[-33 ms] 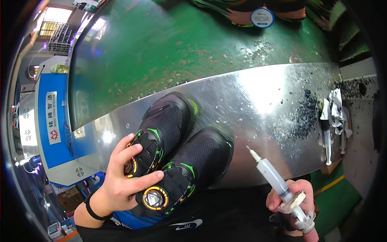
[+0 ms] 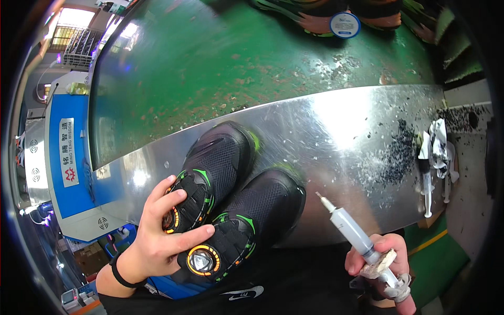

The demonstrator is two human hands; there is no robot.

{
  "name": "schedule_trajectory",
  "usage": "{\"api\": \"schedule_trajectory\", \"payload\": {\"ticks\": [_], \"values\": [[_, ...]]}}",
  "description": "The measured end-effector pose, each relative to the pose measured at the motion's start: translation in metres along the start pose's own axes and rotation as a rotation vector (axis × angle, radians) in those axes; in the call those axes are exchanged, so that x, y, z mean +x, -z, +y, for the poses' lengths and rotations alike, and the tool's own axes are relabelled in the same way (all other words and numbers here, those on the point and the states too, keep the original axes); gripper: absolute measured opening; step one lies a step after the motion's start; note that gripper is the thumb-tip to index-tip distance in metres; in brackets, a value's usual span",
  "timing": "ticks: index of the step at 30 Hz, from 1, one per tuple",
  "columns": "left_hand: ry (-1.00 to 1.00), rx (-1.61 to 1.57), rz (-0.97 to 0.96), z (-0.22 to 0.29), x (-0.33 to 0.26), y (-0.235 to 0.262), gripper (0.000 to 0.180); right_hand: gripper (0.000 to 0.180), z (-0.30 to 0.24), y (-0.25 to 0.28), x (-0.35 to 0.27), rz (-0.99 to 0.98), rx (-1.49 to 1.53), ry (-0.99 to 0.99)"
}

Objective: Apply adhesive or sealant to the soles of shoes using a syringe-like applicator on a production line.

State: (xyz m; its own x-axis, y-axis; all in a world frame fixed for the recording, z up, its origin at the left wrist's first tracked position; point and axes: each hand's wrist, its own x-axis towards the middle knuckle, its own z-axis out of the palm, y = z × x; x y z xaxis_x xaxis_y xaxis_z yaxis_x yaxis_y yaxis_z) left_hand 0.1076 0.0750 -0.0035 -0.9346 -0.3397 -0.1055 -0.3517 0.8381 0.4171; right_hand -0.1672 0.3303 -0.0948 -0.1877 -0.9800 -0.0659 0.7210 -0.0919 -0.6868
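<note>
Two black mesh shoes with green trim and round dial fasteners lie side by side on a shiny metal worktop [image 2: 357, 131]. My left hand [image 2: 160, 233] rests on the left shoe [image 2: 212, 168], fingers spread over its dial area, thumb reaching toward the right shoe [image 2: 252, 220]. My right hand [image 2: 380, 262] grips a clear syringe [image 2: 349, 226] at the lower right. Its tip points up and left, a short way off the right shoe's toe, not touching it.
Two more syringes [image 2: 428, 186] and a stained white rag [image 2: 438, 144] lie at the worktop's right edge beside black crumbs [image 2: 394, 157]. A green floor [image 2: 236, 58] lies beyond. A blue and grey machine [image 2: 65, 157] stands left. Another person's feet [image 2: 325, 16] show at the top.
</note>
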Motion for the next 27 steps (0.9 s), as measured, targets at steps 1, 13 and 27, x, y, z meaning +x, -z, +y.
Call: {"api": "schedule_trajectory", "payload": {"ticks": [1,13,27], "values": [[0.005,-0.002,-0.002,-0.001,0.001,0.0,0.047,0.072,0.004,0.003,0.008,-0.07,0.0,0.025],[0.023,-0.051,-0.005,-0.005,0.001,0.002,0.046,0.105,0.014,0.007,0.032,-0.128,0.05,-0.03],[0.018,-0.029,0.004,-0.007,0.0,0.001,0.043,0.098,0.009,0.008,0.032,-0.107,-0.116,0.021]]}}
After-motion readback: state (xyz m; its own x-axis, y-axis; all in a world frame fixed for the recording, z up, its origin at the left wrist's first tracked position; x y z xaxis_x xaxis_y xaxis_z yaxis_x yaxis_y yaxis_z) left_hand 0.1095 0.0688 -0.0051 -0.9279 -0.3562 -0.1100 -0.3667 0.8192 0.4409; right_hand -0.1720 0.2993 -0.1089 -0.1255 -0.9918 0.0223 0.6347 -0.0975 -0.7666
